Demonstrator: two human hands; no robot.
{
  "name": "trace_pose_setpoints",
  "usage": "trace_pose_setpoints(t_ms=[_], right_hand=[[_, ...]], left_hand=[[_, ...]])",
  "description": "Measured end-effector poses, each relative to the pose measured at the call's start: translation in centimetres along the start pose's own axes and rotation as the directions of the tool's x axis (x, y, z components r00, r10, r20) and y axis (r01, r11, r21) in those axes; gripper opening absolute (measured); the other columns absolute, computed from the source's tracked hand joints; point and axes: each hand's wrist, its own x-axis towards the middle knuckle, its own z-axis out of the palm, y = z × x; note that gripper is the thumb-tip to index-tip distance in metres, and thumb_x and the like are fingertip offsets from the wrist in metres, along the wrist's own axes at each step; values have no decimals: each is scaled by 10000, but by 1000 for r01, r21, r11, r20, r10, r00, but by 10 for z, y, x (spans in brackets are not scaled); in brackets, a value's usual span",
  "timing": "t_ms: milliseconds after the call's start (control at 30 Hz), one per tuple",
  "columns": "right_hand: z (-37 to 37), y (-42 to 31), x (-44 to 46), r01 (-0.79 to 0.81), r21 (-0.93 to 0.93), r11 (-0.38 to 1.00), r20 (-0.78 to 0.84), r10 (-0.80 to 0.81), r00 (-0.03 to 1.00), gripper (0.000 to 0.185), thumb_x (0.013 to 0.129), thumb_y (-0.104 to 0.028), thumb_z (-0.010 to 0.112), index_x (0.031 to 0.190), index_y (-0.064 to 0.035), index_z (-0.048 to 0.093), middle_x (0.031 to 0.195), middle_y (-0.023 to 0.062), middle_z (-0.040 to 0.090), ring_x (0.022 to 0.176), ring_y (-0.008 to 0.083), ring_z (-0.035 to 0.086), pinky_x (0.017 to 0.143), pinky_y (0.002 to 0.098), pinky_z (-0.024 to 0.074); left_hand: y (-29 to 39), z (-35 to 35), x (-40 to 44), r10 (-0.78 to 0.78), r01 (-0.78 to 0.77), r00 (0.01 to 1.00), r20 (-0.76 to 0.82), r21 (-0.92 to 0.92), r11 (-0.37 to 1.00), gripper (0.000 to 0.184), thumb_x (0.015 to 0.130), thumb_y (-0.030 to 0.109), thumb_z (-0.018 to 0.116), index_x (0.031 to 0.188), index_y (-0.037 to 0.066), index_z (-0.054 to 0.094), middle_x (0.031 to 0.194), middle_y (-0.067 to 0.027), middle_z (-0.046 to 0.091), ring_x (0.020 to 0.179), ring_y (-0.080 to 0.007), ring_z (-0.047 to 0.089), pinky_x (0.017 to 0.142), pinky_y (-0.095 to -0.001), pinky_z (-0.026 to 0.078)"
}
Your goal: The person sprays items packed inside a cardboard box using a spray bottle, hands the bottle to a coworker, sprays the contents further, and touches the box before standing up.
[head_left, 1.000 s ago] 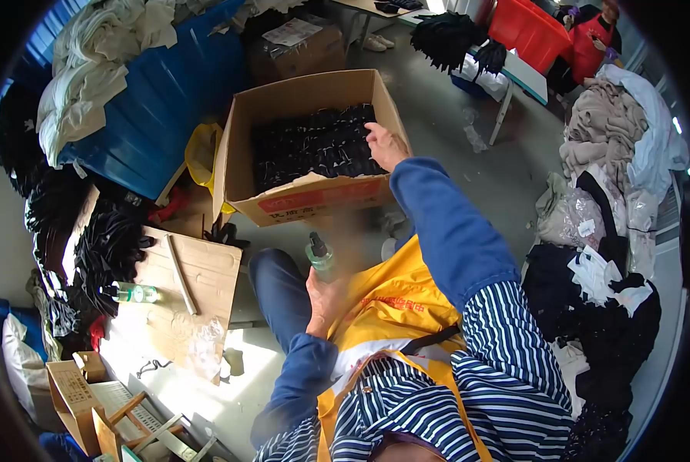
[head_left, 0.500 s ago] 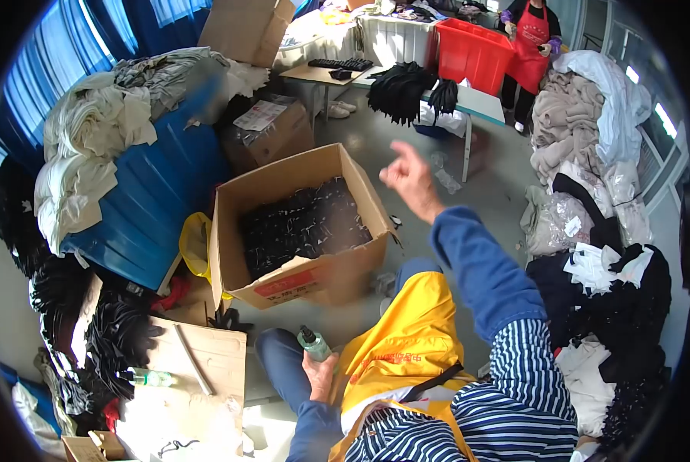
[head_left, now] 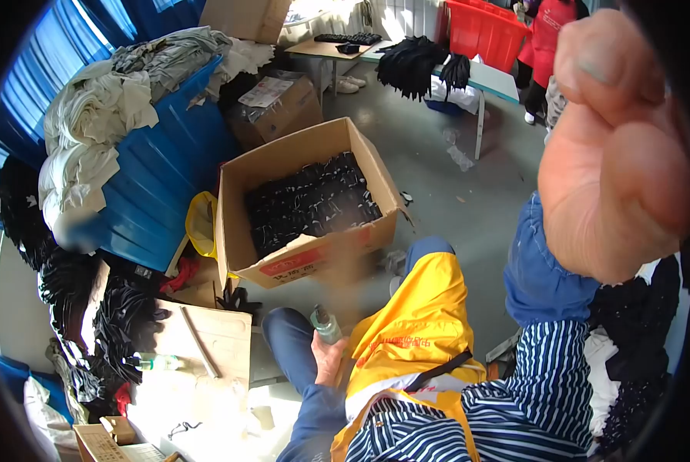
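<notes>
My left hand [head_left: 329, 359] is wrapped round a small green bottle with a dark top [head_left: 326, 325], held above my lap near the yellow apron [head_left: 414, 323]. Large and close to the camera at the right, my right hand [head_left: 618, 146] has its fingers curled; whether anything is between them is hidden. Beyond my knees stands an open cardboard box [head_left: 233, 223] holding rows of black bundled items [head_left: 310, 202] with pale ties.
A cardboard sheet [head_left: 233, 339] at the left bears a strip [head_left: 198, 343] and another bottle [head_left: 157, 361]. A blue bin [head_left: 160, 177] is heaped with pale cloth. A low table [head_left: 491, 83] holds black items. A person in a red apron [head_left: 547, 38] stands at the back right.
My right hand has risen from the box's right edge, first pointing over the floor, then coming close to the camera at the right. My left hand still holds the bottle.
</notes>
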Motion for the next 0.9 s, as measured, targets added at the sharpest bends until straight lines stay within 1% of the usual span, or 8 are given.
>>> trace_pose_setpoints(t_ms=[300,467,567,600,633,700,733,900], right_hand=[[83,82,79,33,-51,998,-7,-33,999,412,745,-30,692,1108,-27,498,928,96,590,710,172,580,626,285,497],[132,66,12,-466,13,884,62,465,883,358,740,-51,697,1058,-29,534,876,80,603,706,189,585,628,298,495],[136,109,8,-564,-57,824,258,558,789,281,742,-114,677,990,-40,567,777,90,608,743,248,598,663,363,487],[144,138,-27,-358,-321,877,562,481,673,347,749,-175,629,1046,-13,553,902,155,617,833,312,608,756,404,491],[166,190,-97,-96,-221,971,576,209,791,447,742,-223,597,1112,19,532,1050,210,587,970,366,576,853,433,468],[179,194,-151,-429,-523,736,674,666,320,515,733,-220,602,1177,22,508,1135,229,555,1062,380,540,925,440,432],[168,189,-168,-261,-671,694,713,701,29,509,744,-220,605,1195,-6,506,1153,222,554,1062,376,545,939,435,424],[141,172,-191,-526,-451,721,492,693,527,476,759,-147,628,1194,-7,496,1185,192,546,1115,352,510,961,403,402]], left_hand=[[18,7,28,84,-85,996,-13,-69,994,386,654,85,701,1007,30,553,856,-37,598,761,-153,563,682,-303,473],[20,-20,-48,-182,185,983,35,-227,956,357,697,15,661,1038,41,561,887,-15,598,774,-143,560,706,-284,471],[24,12,8,16,-7,999,38,-224,975,356,682,24,665,1022,38,561,855,-14,597,745,-147,559,686,-289,467],[5,0,-6,47,-43,999,23,-163,986,348,665,51,677,991,34,560,823,-20,596,711,-155,554,660,-296,464],[-6,-1,-3,107,-106,994,6,-119,987,343,647,78,690,961,31,558,792,-26,596,676,-162,550,634,-302,460],[-3,-5,-3,77,-76,997,9,-60,995,357,620,70,706,947,25,570,781,-31,599,679,-161,554,644,-303,463],[-1,-6,-6,100,-98,995,25,-64,993,357,620,70,706,947,25,570,781,-31,599,679,-161,554,644,-303,463],[1,-8,-6,57,-59,998,-38,-74,995,338,616,62,697,929,17,575,772,-36,598,675,-155,552,648,-295,460]])
